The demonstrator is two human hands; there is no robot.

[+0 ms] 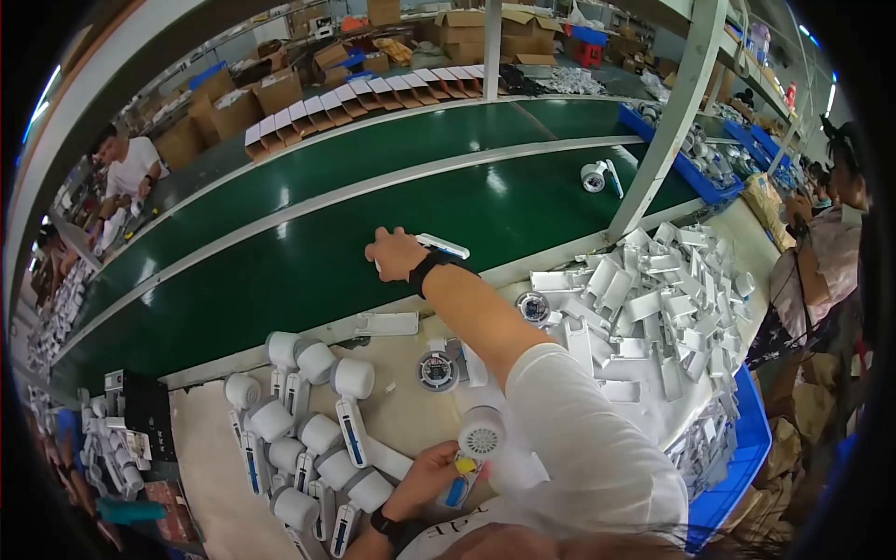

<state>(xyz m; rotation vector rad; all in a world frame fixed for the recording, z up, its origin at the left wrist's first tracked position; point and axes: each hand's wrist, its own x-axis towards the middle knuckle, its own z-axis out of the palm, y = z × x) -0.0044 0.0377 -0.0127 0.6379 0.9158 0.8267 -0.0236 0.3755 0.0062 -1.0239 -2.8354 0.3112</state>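
My left hand [429, 478] is closed at the lower middle, around a white round-headed device [483, 432] with a perforated face; yellow and blue pieces show beside its fingers. My right hand [397, 254] reaches over the green conveyor belt [317, 243], fingers curled over a second white device [445, 245]. Only its narrow arm with a blue strip sticks out past the wrist; the rest is hidden under the hand. On the bench between my arms lie an open round housing [437, 371] with a circuit board inside and another round housing [533, 307].
White round-headed units [317, 434] crowd the bench at left. White plastic covers [653, 299] are heaped at right, above a blue bin [747, 448]. Another unit [597, 177] sits far along the belt, near a metal post [667, 121]. Co-workers are at both sides.
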